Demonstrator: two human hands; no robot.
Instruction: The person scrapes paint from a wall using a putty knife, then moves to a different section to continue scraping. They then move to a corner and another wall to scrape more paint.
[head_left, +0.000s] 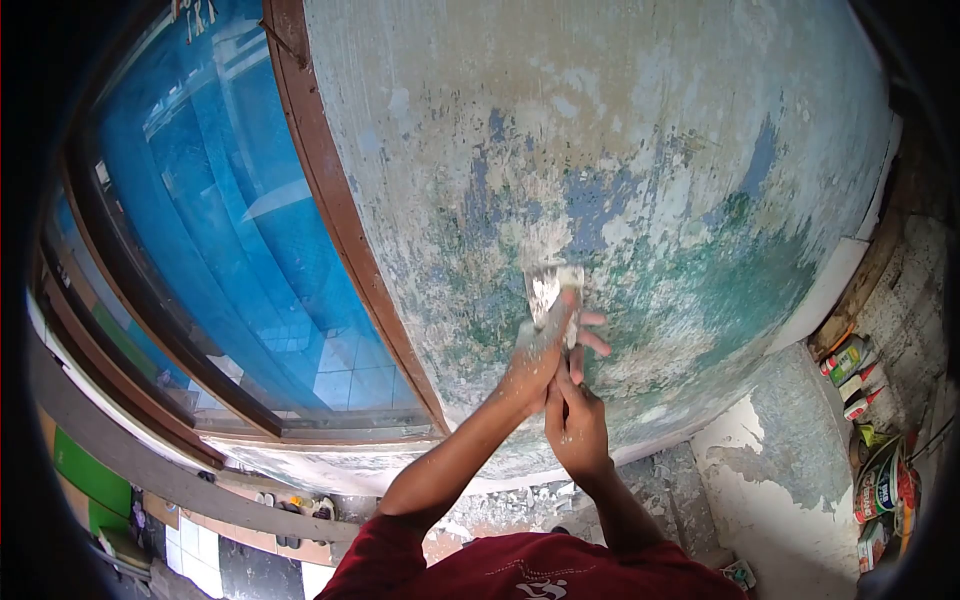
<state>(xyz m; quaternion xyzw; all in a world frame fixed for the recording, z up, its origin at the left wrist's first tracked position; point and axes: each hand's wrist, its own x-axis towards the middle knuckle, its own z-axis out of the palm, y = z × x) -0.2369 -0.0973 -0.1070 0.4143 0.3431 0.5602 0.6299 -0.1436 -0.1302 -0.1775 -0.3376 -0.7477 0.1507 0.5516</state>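
Observation:
A scraper (pixel 546 287), its blade smeared white, lies against the peeling wall (pixel 680 200). My left hand (pixel 545 352) is closed around it near the blade, with a finger along the blade and other fingertips showing to the right. Just below, my right hand (pixel 578 428) is closed at the lower end of the scraper, touching the left hand. The handle is mostly hidden by both hands. Around the blade, the wall shows patches of green, blue and whitish paint. White flecks dot both hands and forearms.
A brown-framed window (pixel 350 240) with blue behind its glass stands left of the wall. At right, several bottles (pixel 850 375) and a paint can (pixel 876 490) sit by a rough wall. Shoes (pixel 322 508) rest on a ledge at lower left.

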